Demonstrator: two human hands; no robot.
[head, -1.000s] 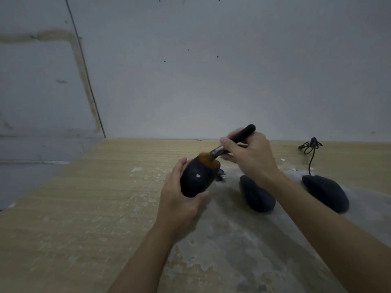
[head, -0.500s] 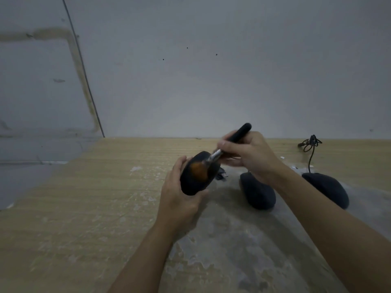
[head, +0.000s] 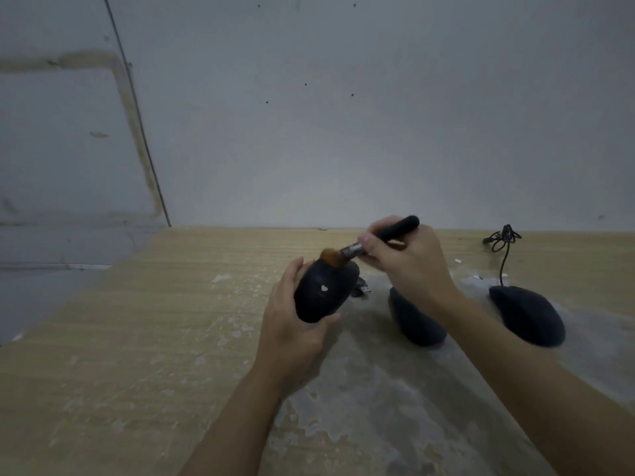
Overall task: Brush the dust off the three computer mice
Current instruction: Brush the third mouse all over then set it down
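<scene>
Holding the first mouse [head: 321,290] lifted over the table [head: 137,338], the left hand [head: 292,324] grips it while the right hand [head: 405,259] pinches the brush [head: 374,240], bristles on its far end. Next probably the two mice lying near: middle mouse [head: 417,321], corded mouse [head: 527,314].

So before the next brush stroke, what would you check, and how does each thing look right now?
1. Left hand grips the held mouse firmly: ok.
2. Right hand holds the brush: ok.
3. Bristles touch the mouse's far end: ok.
4. Middle mouse and corded mouse rest on the table, out of the way: ok.
5. Held mouse dust-free: cannot tell, picture too dim.
</scene>
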